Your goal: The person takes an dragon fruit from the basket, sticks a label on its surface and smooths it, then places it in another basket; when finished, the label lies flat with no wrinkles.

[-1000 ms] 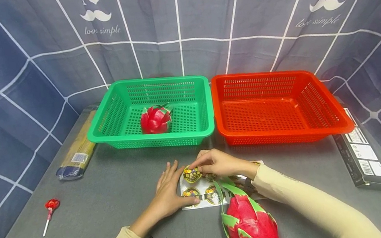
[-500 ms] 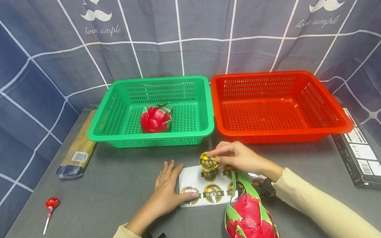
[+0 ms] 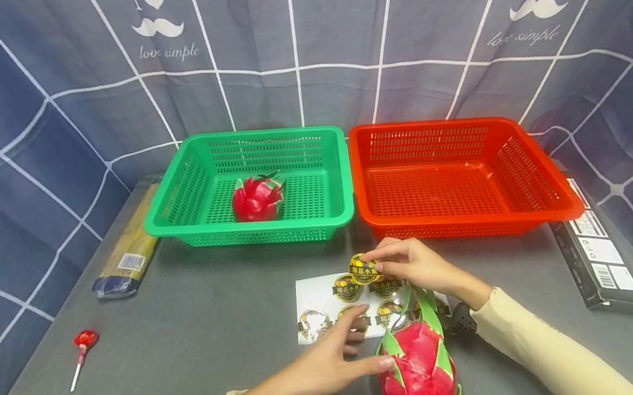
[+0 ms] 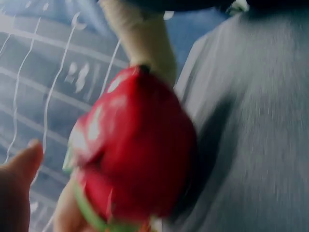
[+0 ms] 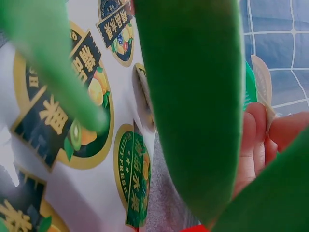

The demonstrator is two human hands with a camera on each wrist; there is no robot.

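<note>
My right hand [image 3: 426, 270] pinches a round black-and-gold fruit sticker [image 3: 361, 268] between thumb and fingers, above the back edge of the white sticker sheet [image 3: 308, 293]. In the right wrist view, green leaves [image 5: 193, 96] hide part of that hand, and the sticker's pale edge [image 5: 262, 79] shows beyond them. A red dragon fruit [image 3: 417, 375] with green leaves lies in front of the sheet. My left hand [image 3: 330, 361] is at its left side, fingers spread, thumb pointing at the fruit; contact is unclear. The left wrist view shows the dragon fruit [image 4: 140, 145] blurred.
A green basket [image 3: 255, 233] behind holds another dragon fruit [image 3: 258, 199]. Beside it stands a red basket [image 3: 472, 227]. A yellow packet [image 3: 132, 250] and a lollipop [image 3: 85, 339] lie at left, a black-and-white box [image 3: 600, 252] at right.
My right hand has peeled the sticker off the sheet's upper left and carried it rightward. My left hand has left the sheet's left edge and moved right toward the dragon fruit.
</note>
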